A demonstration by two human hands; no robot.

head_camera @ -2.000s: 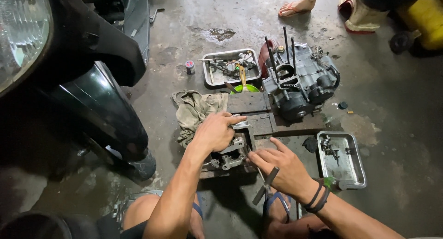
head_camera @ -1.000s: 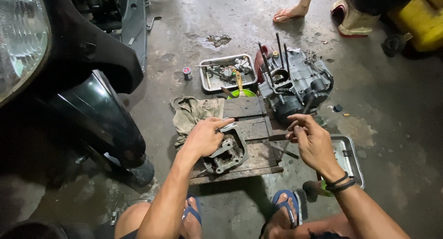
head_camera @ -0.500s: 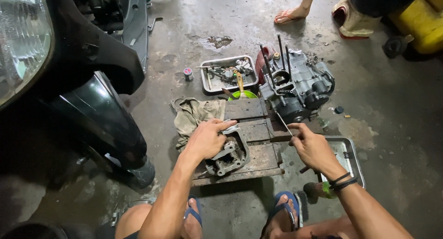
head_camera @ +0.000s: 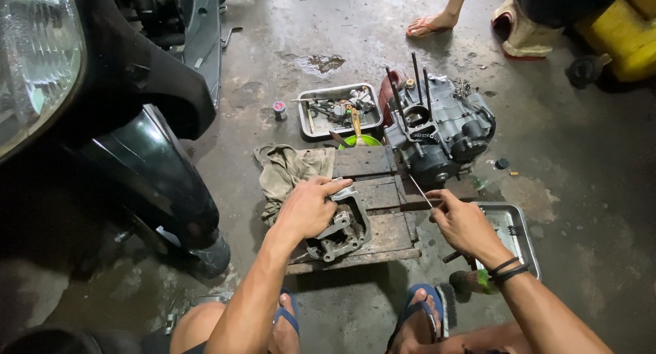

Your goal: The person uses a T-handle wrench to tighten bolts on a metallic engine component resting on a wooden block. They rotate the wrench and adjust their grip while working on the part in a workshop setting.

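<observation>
Rod (head_camera: 419, 190) in right hand (head_camera: 465, 224) slants up-left toward engine (head_camera: 441, 132)

Dim overhead light, glare on wet concrete floor (head_camera: 383, 39), left side perhaps underexposed.

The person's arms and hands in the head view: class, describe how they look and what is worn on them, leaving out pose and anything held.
Both arms are bare to the frame edge, with no sleeves or gloves. The left hand shows no rings or bands. The right hand has two thin dark bands round its wrist. No watch or markings are visible on either arm.
</observation>
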